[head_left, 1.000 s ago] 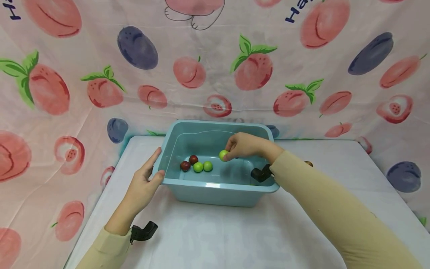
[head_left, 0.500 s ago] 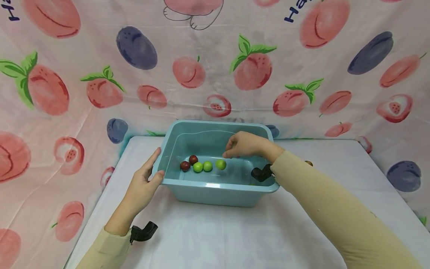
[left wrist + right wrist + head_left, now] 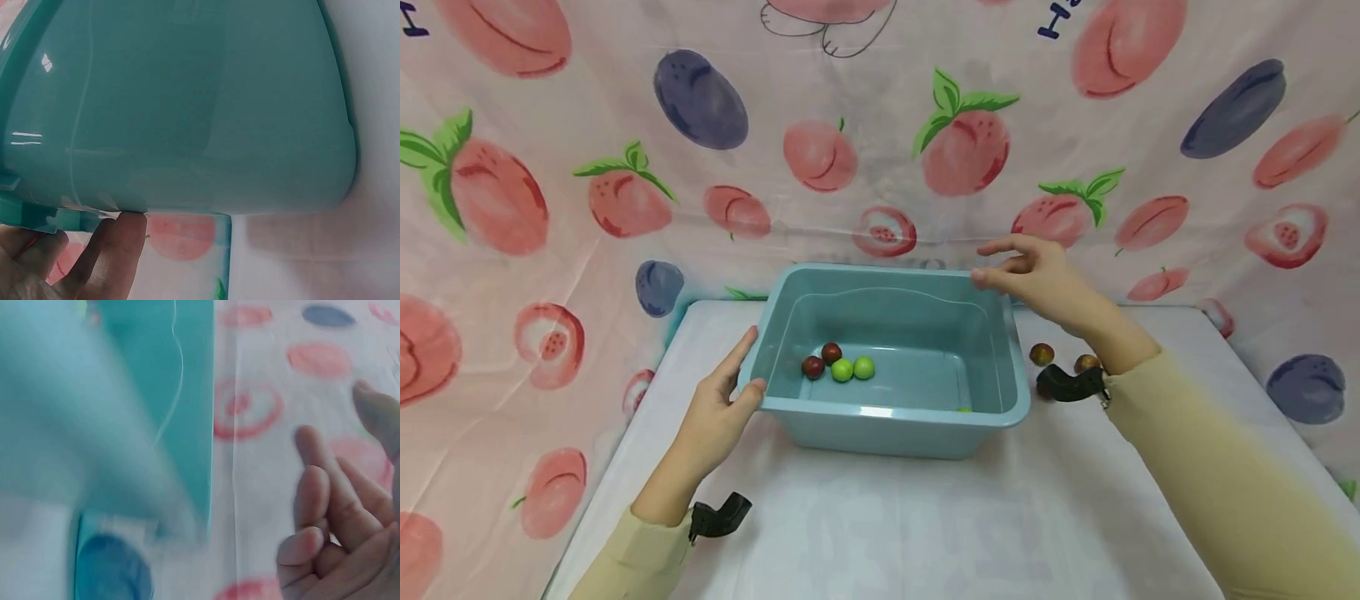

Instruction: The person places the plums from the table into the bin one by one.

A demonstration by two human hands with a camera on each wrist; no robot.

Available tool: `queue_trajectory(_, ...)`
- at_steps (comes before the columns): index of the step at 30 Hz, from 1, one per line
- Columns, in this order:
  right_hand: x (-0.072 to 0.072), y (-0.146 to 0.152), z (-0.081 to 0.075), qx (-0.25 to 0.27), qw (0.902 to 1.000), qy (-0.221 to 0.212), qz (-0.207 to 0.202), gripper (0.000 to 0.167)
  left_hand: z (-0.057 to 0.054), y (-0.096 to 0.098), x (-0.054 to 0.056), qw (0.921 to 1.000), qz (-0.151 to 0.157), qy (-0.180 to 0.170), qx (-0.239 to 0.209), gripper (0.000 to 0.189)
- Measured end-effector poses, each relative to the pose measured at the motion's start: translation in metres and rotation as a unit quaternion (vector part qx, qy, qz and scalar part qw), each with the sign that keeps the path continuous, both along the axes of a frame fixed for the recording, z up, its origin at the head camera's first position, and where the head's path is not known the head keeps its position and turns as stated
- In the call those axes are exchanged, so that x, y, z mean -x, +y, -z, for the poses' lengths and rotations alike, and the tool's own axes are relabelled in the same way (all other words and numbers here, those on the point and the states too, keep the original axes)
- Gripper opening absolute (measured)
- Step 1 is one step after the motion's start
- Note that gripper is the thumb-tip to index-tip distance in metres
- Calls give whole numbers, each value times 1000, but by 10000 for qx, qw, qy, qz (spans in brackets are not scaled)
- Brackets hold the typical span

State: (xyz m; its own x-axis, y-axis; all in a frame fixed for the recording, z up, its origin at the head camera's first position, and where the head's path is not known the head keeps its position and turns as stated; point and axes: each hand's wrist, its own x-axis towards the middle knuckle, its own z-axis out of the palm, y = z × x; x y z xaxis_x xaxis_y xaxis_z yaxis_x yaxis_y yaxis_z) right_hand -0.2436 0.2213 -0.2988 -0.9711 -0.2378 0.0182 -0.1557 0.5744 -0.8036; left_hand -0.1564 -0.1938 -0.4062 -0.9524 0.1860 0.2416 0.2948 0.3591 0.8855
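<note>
basin (image 3: 880,435) stands on the white table (image 3: 865,525), the left hand (image 3: 715,414) resting at its left rim with fingers outstretched; a nudge there could send its round contents rolling. inside, a green sliver (image 3: 965,409) (probably fruit, mostly hidden by the near rim) shows, then two green fruits (image 3: 842,370) beside two dark red ones (image 3: 813,367). beyond, the empty right hand (image 3: 1041,280) hovers by the back right corner, fingers parted.

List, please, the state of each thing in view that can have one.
Bin: upright, uncovered.
Two dark red balls: inside bin.
Two green balls: inside bin.
Third green thing: mostly hidden by bin's near wall.
Brownish balls: outside bin, on table.
Left hand: touching bin's rim.
Right hand: holding nothing.
Backdrop: hanging.
</note>
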Motion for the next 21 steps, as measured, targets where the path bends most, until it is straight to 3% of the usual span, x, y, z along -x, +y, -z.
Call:
queue_trajectory(4, -9, 34, 5, 161, 9969, 282, 714, 60, -1, 1, 1, 10000, -26, 12, 20, 60)
queue_trajectory(8, -17, 61, 21, 131, 9941, 159, 1066, 61, -1, 1, 0, 10000, -47, -47, 57, 61)
queue_trajectory(21, -39, 103, 111, -206, 9889, -453, 1397, 67, -2, 1, -1, 10000, 55, -48, -3, 61)
